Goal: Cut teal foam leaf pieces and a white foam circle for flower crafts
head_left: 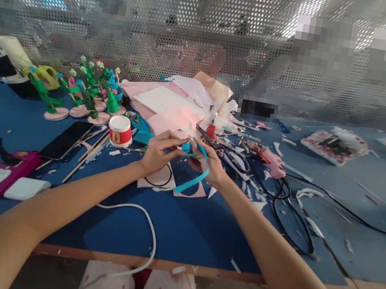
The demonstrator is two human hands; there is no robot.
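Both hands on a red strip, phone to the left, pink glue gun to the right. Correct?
Wrong colour: the head view shows the strip is blue, not red. Left hand and right hand on it, phone to the left, pink glue gun to the right: correct.

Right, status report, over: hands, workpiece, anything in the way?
Left hand and right hand: together, holding blue strip. Strip curved, one end loose. Scissors and paper scraps close by; nothing seems to block the hands.

The blue strip (192,182) looks matt and papery, the phone (65,140) smoothly glossy
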